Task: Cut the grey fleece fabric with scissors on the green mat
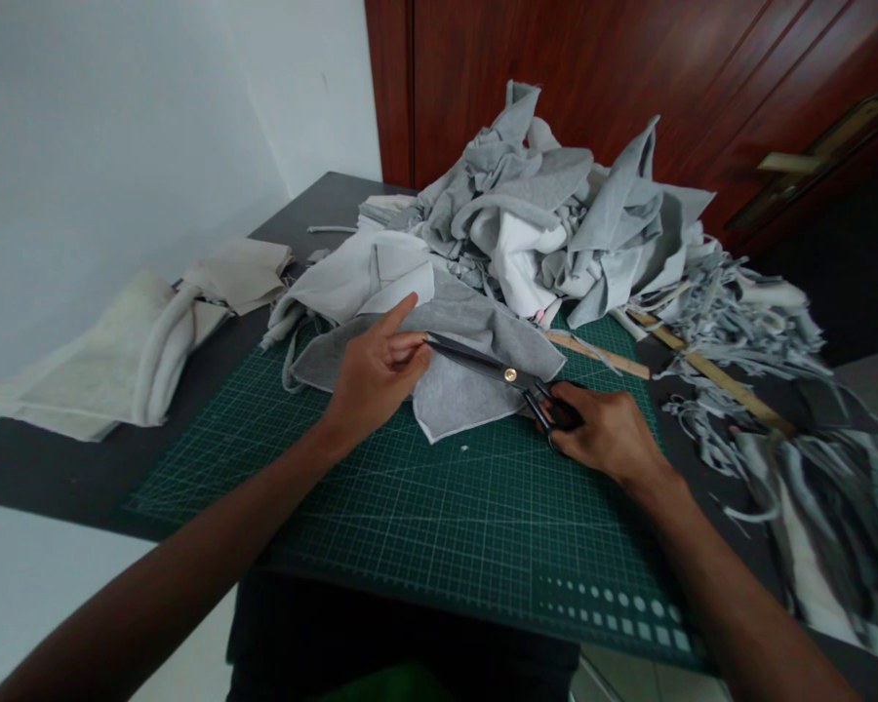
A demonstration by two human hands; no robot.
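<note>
Head view, right hand (pixel 607 429) holding scissors (pixel 510 374), grid-printed mat (pixel 439 526)

We see black scissors (pixel 475 357) with a brass-coloured pivot (pixel 510 374), tips pointing left and handles (pixel 536 408) right, above a creased grey cloth (pixel 450 402) spread mid-scene, one corner pointing near.

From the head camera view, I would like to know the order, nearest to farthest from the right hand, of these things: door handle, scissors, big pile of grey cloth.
From the right hand:
1. Scissors: in its grip, pointing left.
2. Pile of grey cloth: beyond the scissors, upper middle.
3. Door handle: farther back, upper right.
</note>
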